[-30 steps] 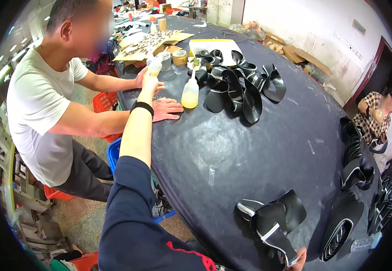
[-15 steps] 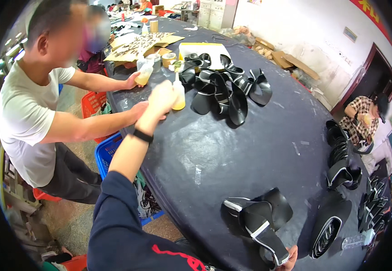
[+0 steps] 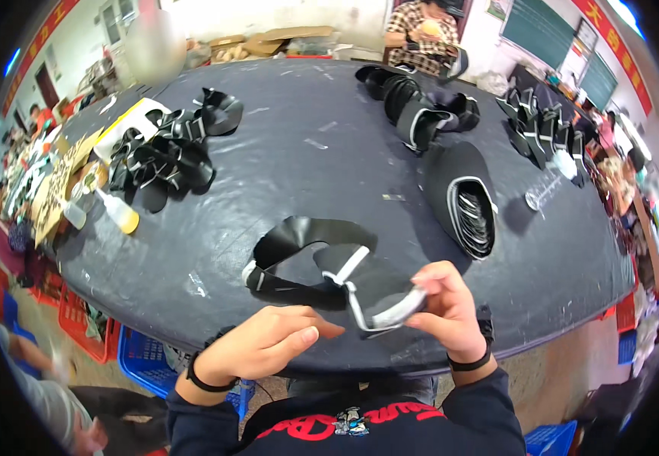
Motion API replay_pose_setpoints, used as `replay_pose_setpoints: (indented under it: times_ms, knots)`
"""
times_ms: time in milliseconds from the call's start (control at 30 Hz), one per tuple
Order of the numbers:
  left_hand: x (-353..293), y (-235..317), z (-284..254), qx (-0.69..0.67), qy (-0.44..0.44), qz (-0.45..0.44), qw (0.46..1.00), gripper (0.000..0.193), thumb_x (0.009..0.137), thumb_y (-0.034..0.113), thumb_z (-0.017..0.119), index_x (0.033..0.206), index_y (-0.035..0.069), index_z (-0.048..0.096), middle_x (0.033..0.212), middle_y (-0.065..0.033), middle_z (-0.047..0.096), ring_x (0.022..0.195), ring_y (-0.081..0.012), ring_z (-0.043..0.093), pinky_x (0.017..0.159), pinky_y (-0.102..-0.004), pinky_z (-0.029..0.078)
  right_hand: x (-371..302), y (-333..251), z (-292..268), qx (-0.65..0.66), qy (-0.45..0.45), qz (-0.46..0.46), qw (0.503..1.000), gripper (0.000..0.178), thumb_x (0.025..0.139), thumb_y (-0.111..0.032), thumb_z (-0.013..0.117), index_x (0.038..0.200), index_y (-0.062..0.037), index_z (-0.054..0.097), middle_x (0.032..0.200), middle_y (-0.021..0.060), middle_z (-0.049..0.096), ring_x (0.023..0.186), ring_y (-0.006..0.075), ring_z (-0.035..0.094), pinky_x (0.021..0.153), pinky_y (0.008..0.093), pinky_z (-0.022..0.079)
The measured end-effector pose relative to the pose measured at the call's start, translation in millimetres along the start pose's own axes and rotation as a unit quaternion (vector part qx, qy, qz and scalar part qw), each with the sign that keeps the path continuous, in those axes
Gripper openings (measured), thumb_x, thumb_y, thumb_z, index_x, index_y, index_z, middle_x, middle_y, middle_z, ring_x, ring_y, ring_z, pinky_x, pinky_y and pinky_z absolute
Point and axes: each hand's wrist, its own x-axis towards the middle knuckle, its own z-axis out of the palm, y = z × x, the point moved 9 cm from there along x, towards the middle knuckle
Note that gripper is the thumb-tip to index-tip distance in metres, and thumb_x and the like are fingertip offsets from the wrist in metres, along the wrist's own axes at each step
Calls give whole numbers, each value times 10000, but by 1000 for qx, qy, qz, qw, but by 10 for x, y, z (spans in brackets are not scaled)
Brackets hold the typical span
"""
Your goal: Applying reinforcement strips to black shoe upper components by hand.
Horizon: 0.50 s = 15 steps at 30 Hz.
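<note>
My right hand (image 3: 448,311) pinches the white-lined edge of a black, leather-like piece (image 3: 379,283) between thumb and fingers, just above the near part of the dark table (image 3: 284,163). A white strip crosses this piece, and its near edge is lifted. Behind it, to the left, lies a curved black band (image 3: 307,232) that touches or overlaps it; whether the two are joined I cannot tell. My left hand (image 3: 272,342) hovers by the table's front edge, fingers stretched out and holding nothing, its tips close to the held piece's left side.
A squeeze bottle of yellow liquid (image 3: 120,212) stands left, near a black heap (image 3: 166,156). Right are a nested black stack (image 3: 455,182), more black pieces (image 3: 413,106) and a clear bottle (image 3: 542,194). Another person (image 3: 421,38) sits across; someone's arm shows lower left.
The view has swung right. My left hand has let go of the yellow squeeze bottle, left standing, and come back beside the black piece. My right hand still grips that piece, its edge now raised.
</note>
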Motion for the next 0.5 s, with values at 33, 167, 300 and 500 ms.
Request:
replay_pose_setpoints:
  times_ms: [33,167,300,500]
  knots:
    - [62,63,65,12,39,31,999,320,904,235,498,1060,-25,597,944,-176,586,889,-317,572,802,-358,448,-19,-33,59,20,-13,0,1000,521,741,152,613,1187,-40,424,1123,63,482,1041,141,508,856,277,413]
    - [207,371,112,64,173,103,977,344,853,240,572,1070,-26,584,1040,-173,561,955,-311,546,858,-361,413,-126,-141,123,-32,-11,-25,999,498,772,123,615,1195,-37,406,1113,69,512,1040,151,536,861,275,419]
    - [290,-9,273,-281,264,-13,922,223,895,147,558,1023,-18,638,857,-26,614,786,-70,537,713,-214,426,-200,-213,86,-71,-4,-18,997,436,855,67,536,1262,-24,409,1149,100,546,1031,130,533,863,264,423]
    - [416,-170,422,-436,330,-16,837,233,929,185,522,946,-3,658,888,-59,668,753,-78,614,652,-203,475,-495,-634,-129,-479,181,-235,826,362,771,23,624,1127,-24,573,1006,105,572,887,208,566,762,301,467]
